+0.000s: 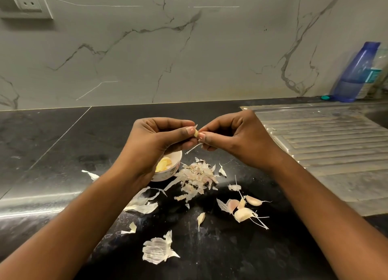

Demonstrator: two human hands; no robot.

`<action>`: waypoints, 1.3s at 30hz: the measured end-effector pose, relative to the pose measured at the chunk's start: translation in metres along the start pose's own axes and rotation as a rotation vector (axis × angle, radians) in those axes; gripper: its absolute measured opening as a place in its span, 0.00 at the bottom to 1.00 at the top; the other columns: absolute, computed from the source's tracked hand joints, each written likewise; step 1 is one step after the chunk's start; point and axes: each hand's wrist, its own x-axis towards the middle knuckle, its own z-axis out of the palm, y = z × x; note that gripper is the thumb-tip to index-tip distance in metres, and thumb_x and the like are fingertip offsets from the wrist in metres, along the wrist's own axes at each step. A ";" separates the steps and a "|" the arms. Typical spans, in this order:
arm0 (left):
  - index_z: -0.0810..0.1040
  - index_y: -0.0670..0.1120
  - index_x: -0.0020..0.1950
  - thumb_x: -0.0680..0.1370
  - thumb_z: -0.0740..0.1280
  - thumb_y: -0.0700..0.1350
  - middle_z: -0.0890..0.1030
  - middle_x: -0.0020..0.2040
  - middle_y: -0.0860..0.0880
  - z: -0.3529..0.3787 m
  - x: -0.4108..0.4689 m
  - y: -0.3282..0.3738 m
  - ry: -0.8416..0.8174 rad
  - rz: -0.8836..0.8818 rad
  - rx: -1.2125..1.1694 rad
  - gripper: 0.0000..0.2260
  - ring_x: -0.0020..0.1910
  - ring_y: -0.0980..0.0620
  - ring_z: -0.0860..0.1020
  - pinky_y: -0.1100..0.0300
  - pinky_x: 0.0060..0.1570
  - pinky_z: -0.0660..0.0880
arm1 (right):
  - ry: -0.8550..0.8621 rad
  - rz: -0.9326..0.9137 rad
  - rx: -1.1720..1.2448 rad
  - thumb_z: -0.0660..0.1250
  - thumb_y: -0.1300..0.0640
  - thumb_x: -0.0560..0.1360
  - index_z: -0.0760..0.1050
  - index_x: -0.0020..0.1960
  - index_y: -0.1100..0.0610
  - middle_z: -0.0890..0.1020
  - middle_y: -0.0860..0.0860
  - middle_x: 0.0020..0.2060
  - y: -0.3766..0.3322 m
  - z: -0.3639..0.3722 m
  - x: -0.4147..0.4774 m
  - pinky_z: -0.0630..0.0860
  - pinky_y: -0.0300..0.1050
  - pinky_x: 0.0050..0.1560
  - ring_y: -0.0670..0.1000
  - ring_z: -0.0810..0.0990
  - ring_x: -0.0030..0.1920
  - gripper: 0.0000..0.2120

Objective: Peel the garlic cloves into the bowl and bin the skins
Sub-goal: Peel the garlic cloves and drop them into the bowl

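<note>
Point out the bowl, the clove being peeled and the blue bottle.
bowl [169, 174]: head view, outer wall on its right side.
clove being peeled [195, 134]: head view, its exposed pale end.
blue bottle [354, 74]: head view, middle of its body.

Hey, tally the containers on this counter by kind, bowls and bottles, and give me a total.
Bowls: 1, the bowl
Bottles: 2, the blue bottle and the clear bottle
Total: 3
</note>
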 end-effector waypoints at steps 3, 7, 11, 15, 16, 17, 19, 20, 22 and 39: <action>0.85 0.37 0.54 0.68 0.75 0.39 0.88 0.48 0.38 0.000 0.000 0.000 0.013 0.019 0.041 0.15 0.48 0.41 0.88 0.56 0.49 0.86 | -0.013 -0.015 -0.017 0.76 0.61 0.78 0.87 0.54 0.63 0.89 0.52 0.42 0.000 0.001 0.000 0.86 0.43 0.45 0.52 0.89 0.42 0.07; 0.86 0.38 0.52 0.67 0.75 0.39 0.88 0.48 0.38 0.000 0.000 -0.001 0.007 0.025 0.062 0.14 0.47 0.42 0.88 0.56 0.49 0.86 | -0.005 -0.025 -0.029 0.75 0.61 0.79 0.87 0.54 0.63 0.89 0.53 0.42 0.001 0.004 0.000 0.86 0.43 0.44 0.52 0.89 0.41 0.07; 0.86 0.37 0.52 0.68 0.75 0.38 0.88 0.48 0.38 0.000 0.000 -0.001 -0.004 0.035 0.058 0.14 0.46 0.43 0.88 0.57 0.49 0.86 | 0.008 -0.024 -0.021 0.75 0.63 0.79 0.87 0.53 0.63 0.89 0.53 0.41 0.002 0.004 0.000 0.86 0.44 0.44 0.52 0.89 0.41 0.05; 0.85 0.37 0.52 0.67 0.74 0.39 0.88 0.47 0.38 0.001 -0.001 0.000 -0.009 0.041 0.041 0.14 0.44 0.45 0.88 0.61 0.44 0.85 | 0.030 -0.024 0.003 0.74 0.64 0.79 0.87 0.53 0.63 0.89 0.54 0.41 0.001 0.006 0.000 0.86 0.44 0.44 0.53 0.89 0.40 0.04; 0.85 0.37 0.52 0.67 0.74 0.39 0.88 0.47 0.38 0.001 -0.001 0.000 -0.009 0.042 0.036 0.14 0.44 0.46 0.88 0.61 0.44 0.84 | 0.034 -0.025 0.004 0.74 0.64 0.79 0.87 0.53 0.63 0.88 0.53 0.41 0.001 0.007 0.000 0.86 0.44 0.43 0.53 0.89 0.40 0.05; 0.85 0.37 0.52 0.67 0.74 0.39 0.88 0.47 0.38 0.001 -0.001 0.000 -0.008 0.043 0.028 0.14 0.44 0.45 0.88 0.61 0.44 0.84 | 0.041 -0.025 0.003 0.74 0.63 0.79 0.87 0.53 0.63 0.88 0.53 0.41 0.001 0.008 0.000 0.86 0.44 0.43 0.53 0.89 0.39 0.05; 0.85 0.37 0.53 0.68 0.74 0.39 0.88 0.48 0.38 0.002 0.000 -0.001 -0.003 0.039 0.005 0.15 0.45 0.45 0.88 0.61 0.44 0.85 | 0.058 -0.019 0.000 0.74 0.62 0.79 0.86 0.53 0.63 0.88 0.53 0.41 0.001 0.008 0.000 0.86 0.43 0.43 0.52 0.89 0.39 0.05; 0.85 0.37 0.54 0.68 0.74 0.39 0.88 0.49 0.38 0.002 0.000 -0.001 -0.002 0.034 -0.009 0.15 0.46 0.44 0.88 0.61 0.44 0.85 | 0.065 -0.016 -0.004 0.74 0.62 0.80 0.86 0.53 0.63 0.88 0.53 0.41 0.001 0.009 0.000 0.85 0.43 0.42 0.52 0.89 0.39 0.05; 0.84 0.37 0.55 0.68 0.75 0.40 0.88 0.49 0.38 0.002 0.000 -0.001 0.000 0.036 -0.020 0.17 0.48 0.42 0.88 0.60 0.45 0.85 | 0.081 -0.017 -0.016 0.74 0.62 0.80 0.86 0.53 0.63 0.88 0.52 0.40 0.001 0.009 0.001 0.85 0.42 0.42 0.51 0.89 0.39 0.05; 0.85 0.39 0.55 0.67 0.76 0.42 0.88 0.48 0.40 0.003 0.000 -0.002 -0.011 0.120 0.077 0.17 0.47 0.41 0.88 0.57 0.47 0.86 | 0.103 -0.004 0.049 0.73 0.64 0.80 0.86 0.52 0.62 0.88 0.53 0.39 -0.001 0.006 0.002 0.85 0.43 0.41 0.53 0.88 0.38 0.03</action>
